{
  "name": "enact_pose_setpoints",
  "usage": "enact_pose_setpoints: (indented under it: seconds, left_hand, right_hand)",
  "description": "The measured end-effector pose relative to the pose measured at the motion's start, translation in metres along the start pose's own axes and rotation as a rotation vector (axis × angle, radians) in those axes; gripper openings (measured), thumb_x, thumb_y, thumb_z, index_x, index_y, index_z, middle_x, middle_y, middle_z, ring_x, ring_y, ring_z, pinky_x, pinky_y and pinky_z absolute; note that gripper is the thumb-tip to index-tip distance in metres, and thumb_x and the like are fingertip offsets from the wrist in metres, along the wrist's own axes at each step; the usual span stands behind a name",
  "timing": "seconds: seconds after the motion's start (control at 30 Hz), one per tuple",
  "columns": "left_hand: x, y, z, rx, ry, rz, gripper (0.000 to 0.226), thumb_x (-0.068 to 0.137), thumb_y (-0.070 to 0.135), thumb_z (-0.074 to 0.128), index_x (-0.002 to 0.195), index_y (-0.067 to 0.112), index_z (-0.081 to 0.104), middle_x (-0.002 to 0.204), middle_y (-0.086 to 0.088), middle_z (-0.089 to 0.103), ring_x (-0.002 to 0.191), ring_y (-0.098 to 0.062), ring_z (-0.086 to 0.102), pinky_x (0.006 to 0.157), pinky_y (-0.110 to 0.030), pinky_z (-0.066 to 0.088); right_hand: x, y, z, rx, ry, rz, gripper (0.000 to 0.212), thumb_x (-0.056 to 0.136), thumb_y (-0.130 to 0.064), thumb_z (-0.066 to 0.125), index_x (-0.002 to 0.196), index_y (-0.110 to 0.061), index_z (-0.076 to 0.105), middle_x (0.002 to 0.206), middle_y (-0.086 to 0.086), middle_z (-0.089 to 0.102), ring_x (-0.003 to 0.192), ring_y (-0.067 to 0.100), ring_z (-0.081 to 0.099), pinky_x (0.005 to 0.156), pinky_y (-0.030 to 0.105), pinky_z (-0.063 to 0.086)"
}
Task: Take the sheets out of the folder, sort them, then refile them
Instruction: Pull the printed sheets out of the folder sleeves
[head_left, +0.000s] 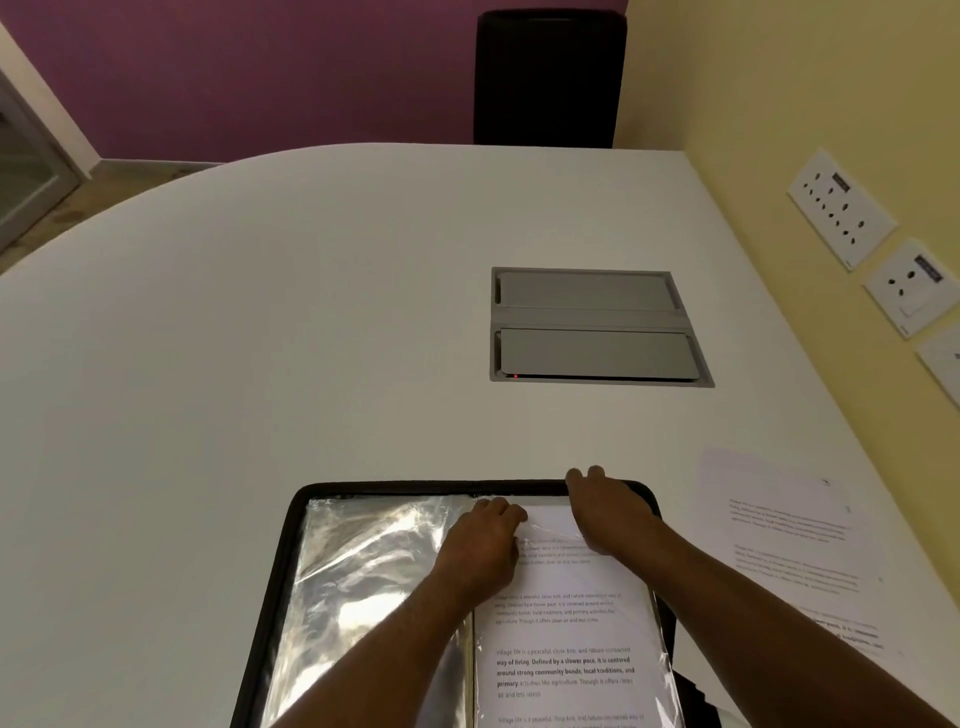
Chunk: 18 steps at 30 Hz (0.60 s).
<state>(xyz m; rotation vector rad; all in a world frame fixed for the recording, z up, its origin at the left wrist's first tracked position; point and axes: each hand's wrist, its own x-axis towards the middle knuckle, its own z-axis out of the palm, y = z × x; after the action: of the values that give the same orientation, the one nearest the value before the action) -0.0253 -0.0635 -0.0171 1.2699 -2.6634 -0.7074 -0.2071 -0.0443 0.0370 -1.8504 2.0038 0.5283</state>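
A black display folder (311, 491) is lying open on the white table (260, 312), right at the near edge, and its left page is showing a crinkled clear plastic sleeve (363, 571) that is catching the light. Moving right, the person's left hand (480, 540) is resting near the folder's spine, fingers curled down onto the top of the right-hand sleeve; whether they are pinching the plastic or only pressing it, I cannot tell. Under that plastic a printed sheet (566, 670) is lying in the right page, its paragraphs of text facing the person. The right hand (605, 512) is reaching over the sheet's top, palm down, with its fingers hooking over the folder's black upper edge and 2 fingertips poking out beyond it. Farther back, a grey cable hatch (592, 325) with 2 flaps is sitting flush in the tabletop. To the right of the folder, loose printed sheets (779, 530) are lying on the table beside the right forearm. On the yellow wall, white socket plates (841, 208) are showing, and a black chair (550, 78) is standing at the table's far side.
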Motion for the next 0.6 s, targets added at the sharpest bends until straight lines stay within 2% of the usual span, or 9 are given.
enact_pose_setpoints:
  seconds: [0.1,0.17,0.23,0.33,0.5,0.6]
  left_hand:
    - [0.0,0.0015,0.0013,0.016,0.007,-0.007,0.038,0.094,0.02,0.051,0.132,0.019,0.051,0.132,0.0,0.053,0.124,-0.018,0.045,0.098,-0.03,0.042]
    - [-0.0003,0.0016,0.0021,0.024,0.018,-0.003,0.037,0.094,0.02,0.051,0.131,0.019,0.052,0.13,0.0,0.054,0.122,-0.017,0.045,0.097,-0.029,0.042]
    - [-0.0005,0.001,0.0022,0.028,0.027,-0.005,0.035,0.094,0.018,0.05,0.129,0.019,0.053,0.128,0.0,0.055,0.121,-0.017,0.046,0.096,-0.028,0.042]
    - [-0.0009,0.0002,0.002,0.03,0.033,-0.003,0.035,0.094,0.018,0.051,0.129,0.018,0.054,0.128,0.0,0.056,0.121,-0.017,0.045,0.097,-0.029,0.042]
    - [-0.0025,-0.0001,0.0036,0.033,0.021,0.004,0.036,0.094,0.019,0.051,0.13,0.018,0.054,0.129,-0.001,0.056,0.122,-0.018,0.045,0.098,-0.029,0.04]
    - [-0.0022,0.0018,0.0038,0.028,0.038,0.005,0.034,0.094,0.018,0.05,0.127,0.017,0.056,0.126,0.0,0.057,0.12,-0.017,0.046,0.095,-0.028,0.041]
  right_hand:
    - [0.0001,0.0004,-0.0051,0.002,-0.046,0.001,0.048,0.087,-0.006,0.062,0.13,-0.004,0.04,0.117,0.014,0.057,0.091,0.022,0.058,0.07,0.029,0.045]
    - [0.0026,0.0014,-0.0037,-0.004,-0.068,0.007,0.049,0.086,-0.007,0.064,0.13,-0.005,0.043,0.119,0.012,0.058,0.103,0.024,0.06,0.081,0.031,0.05]
    - [0.0031,0.0016,-0.001,-0.003,-0.063,0.009,0.046,0.085,-0.006,0.064,0.128,-0.007,0.047,0.12,0.01,0.057,0.104,0.024,0.061,0.086,0.033,0.052]
    - [0.0003,0.0015,0.0012,-0.003,-0.06,0.007,0.042,0.085,-0.002,0.064,0.124,-0.007,0.05,0.117,0.01,0.059,0.102,0.023,0.06,0.084,0.032,0.051]
    - [0.0026,0.0014,-0.0011,-0.03,-0.159,0.001,0.038,0.087,-0.007,0.064,0.123,-0.007,0.054,0.119,0.009,0.061,0.107,0.022,0.06,0.088,0.031,0.05]
    - [0.0039,-0.0031,-0.0057,-0.072,-0.179,0.012,0.03,0.086,-0.005,0.065,0.116,-0.005,0.06,0.104,0.006,0.063,0.099,0.021,0.062,0.085,0.029,0.049]
